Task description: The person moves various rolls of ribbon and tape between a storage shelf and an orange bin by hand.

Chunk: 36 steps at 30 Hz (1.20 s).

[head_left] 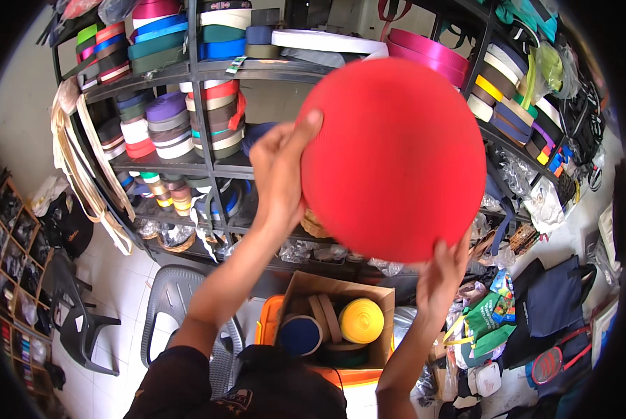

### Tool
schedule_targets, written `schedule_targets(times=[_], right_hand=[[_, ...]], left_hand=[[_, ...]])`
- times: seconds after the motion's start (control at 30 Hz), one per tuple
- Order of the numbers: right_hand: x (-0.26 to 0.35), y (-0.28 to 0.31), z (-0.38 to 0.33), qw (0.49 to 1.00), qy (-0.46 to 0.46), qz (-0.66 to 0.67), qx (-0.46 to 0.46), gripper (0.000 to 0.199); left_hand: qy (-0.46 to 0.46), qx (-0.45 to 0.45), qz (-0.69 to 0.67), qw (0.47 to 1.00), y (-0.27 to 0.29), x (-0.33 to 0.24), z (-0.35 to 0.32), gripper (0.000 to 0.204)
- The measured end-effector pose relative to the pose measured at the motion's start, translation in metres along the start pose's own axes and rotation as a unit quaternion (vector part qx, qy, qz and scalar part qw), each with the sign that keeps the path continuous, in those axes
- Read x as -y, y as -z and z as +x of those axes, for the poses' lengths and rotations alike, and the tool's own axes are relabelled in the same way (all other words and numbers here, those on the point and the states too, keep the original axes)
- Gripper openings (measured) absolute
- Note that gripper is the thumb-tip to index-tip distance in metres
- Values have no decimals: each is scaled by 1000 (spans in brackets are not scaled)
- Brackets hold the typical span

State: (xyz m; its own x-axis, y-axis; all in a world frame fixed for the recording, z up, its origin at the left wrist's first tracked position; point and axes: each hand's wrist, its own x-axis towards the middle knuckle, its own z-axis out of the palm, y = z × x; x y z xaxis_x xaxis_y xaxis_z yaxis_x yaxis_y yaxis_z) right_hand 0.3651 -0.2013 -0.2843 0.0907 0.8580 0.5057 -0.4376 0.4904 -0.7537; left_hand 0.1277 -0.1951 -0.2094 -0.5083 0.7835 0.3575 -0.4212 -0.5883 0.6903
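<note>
A large red roll of webbing (394, 157) is held up between my two hands, its flat round side facing me. My left hand (279, 164) grips its left edge, the thumb lying on the red face and the fingers behind. At the lower right edge my right hand (447, 274) is closed on the rim, its fingers partly hidden by the roll. The roll hangs in front of the black shelf rack (264, 68) and covers part of it. Below stands an open cardboard box (389, 322) with a yellow roll (362, 320), a dark blue roll (300, 335) and brown rolls inside.
Stacked webbing rolls (168, 126) in many colours fill the shelves. Grey plastic chair (170, 286) and black chair (82, 328) stand at left. Cream straps (82, 160) hang from the rack. Bags, including a green bag (482, 321), crowd the floor at right.
</note>
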Motion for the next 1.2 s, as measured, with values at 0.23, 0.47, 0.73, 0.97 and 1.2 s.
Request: schedule_targets(times=[0.23, 0.47, 0.73, 0.97, 1.2], right_hand=[[43, -80, 119, 989, -22, 122, 82, 40], [75, -147, 237, 995, -12, 24, 100, 31], [57, -174, 274, 995, -36, 26, 92, 42], [41, -174, 327, 994, -60, 32, 86, 42], [40, -182, 324, 991, -78, 31, 106, 30]], left_hand=[[-66, 180, 12, 981, -31, -77, 89, 40], [-20, 182, -82, 980, -35, -73, 199, 27], [-1, 113, -71, 991, -32, -57, 213, 34], [-68, 5, -25, 997, -35, -47, 206, 53], [-112, -67, -44, 990, -40, -29, 207, 48]])
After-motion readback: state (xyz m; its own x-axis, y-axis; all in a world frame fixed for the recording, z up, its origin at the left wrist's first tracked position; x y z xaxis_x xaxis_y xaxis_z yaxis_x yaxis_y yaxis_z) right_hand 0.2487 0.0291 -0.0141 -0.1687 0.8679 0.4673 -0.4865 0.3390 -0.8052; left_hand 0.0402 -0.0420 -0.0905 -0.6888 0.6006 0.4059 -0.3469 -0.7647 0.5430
